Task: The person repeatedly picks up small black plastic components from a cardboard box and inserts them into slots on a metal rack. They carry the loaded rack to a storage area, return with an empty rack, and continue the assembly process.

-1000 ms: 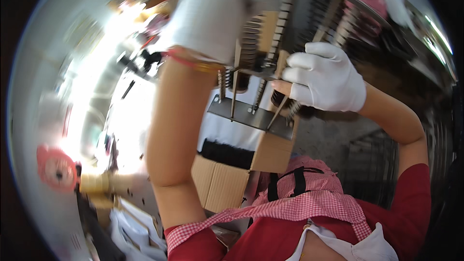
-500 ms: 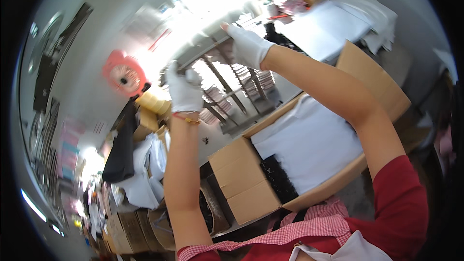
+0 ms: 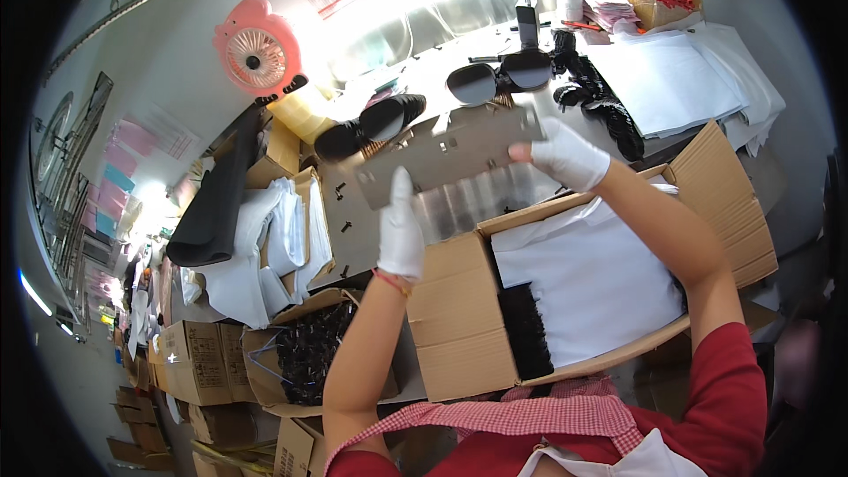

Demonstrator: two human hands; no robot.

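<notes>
The grey metal plate (image 3: 450, 155) is out in front of me, slotted along its face and slanting up to the right, and I hold it at both ends. My left hand (image 3: 402, 234) grips the left part, thumb laid up against the face; my right hand (image 3: 570, 159) grips the right end, its bare thumb tip pressing the near side. Just past the plate's far edge sit black oval pieces (image 3: 473, 86) in two groups, left and right. With the glare there, I can't tell whether the plate touches the bench (image 3: 358, 252) or hangs above it.

Nearest my body, an open cardboard box (image 3: 452, 327) holds white sheets (image 3: 583, 287) beside a black fuzzy strip (image 3: 524, 327). To its left is a carton of small dark parts (image 3: 314, 353). On the far side stand a pink fan (image 3: 254, 53), a black bundle (image 3: 609, 115) and, farther right, a white stack (image 3: 662, 84).
</notes>
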